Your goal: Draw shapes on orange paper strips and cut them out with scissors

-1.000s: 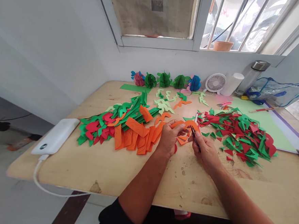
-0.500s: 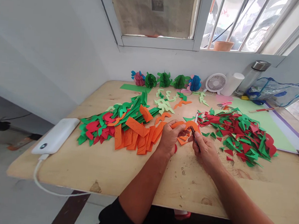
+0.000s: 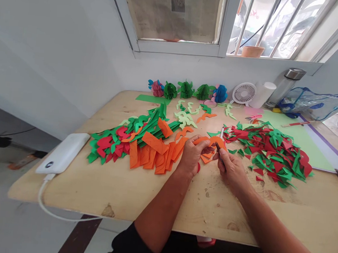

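Note:
My left hand pinches an orange paper piece with a wavy outline, held just above the table. My right hand is closed on dark-handled scissors, whose blades meet the paper's lower edge; the handle loops are mostly hidden by my fingers. Left of my hands lie overlapping orange paper strips with drawn curved lines. Beyond them sit folded green strips and cut red and green pieces. A few orange scraps rest below the held piece.
At right spreads a heap of red and green scraps. Honeycomb paper figures, a small white fan, a glass bottle and a clear pouch stand along the wall. A white power bank with a cable lies at the left edge.

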Available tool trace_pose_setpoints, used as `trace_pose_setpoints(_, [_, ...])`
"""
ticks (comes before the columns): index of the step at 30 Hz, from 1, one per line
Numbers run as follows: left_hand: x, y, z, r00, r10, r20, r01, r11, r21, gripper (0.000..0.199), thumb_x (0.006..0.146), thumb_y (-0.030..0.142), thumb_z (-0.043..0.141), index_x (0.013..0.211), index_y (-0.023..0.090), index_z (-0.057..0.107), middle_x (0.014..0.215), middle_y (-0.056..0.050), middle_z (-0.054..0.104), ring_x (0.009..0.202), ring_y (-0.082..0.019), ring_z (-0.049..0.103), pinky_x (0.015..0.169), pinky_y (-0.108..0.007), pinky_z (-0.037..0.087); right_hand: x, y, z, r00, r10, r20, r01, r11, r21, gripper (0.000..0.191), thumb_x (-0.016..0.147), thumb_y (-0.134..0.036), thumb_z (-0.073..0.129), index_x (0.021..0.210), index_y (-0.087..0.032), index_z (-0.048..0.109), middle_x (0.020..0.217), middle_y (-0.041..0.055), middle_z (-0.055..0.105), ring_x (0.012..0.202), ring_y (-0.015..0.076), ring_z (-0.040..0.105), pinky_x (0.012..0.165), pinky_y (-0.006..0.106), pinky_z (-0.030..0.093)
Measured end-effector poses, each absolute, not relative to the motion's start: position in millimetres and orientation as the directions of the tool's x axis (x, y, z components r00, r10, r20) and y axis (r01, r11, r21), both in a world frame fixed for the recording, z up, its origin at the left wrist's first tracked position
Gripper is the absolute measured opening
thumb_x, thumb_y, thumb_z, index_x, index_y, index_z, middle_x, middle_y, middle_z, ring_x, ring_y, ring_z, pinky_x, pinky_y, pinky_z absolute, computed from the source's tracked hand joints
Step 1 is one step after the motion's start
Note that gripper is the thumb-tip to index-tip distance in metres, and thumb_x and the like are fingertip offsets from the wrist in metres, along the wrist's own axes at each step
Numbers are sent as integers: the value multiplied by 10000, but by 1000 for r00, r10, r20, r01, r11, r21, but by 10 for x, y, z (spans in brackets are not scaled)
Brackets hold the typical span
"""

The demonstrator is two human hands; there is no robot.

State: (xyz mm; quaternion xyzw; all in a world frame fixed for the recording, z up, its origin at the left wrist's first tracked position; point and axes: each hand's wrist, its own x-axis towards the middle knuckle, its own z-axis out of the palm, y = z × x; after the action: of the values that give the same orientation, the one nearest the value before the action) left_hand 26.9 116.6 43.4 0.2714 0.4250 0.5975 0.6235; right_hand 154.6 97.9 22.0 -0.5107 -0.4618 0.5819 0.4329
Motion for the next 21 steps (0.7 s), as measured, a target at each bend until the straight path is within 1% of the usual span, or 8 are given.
trace_pose_setpoints(8, [265,1168,433,-66,977,-204,-516,141,845,195,571,259,721,649,165,570,638,-34,692,509,-135,625,619,-284,506,1541,967,239,-92,976,-199,-24,-202,-979,550,711,-734,581,696,-184,594,379,-94,318,336,58,198,349,219,130])
trace_pose_setpoints(21, [271,1161,447,-79,970,-229,-534,153,832,272,549,259,749,701,164,545,629,-41,692,508,-138,624,618,-283,508,1536,974,261,-87,970,-227,11,-227,-974,578,683,-758,570,698,-181,575,384,-101,307,342,55,192,352,216,129])
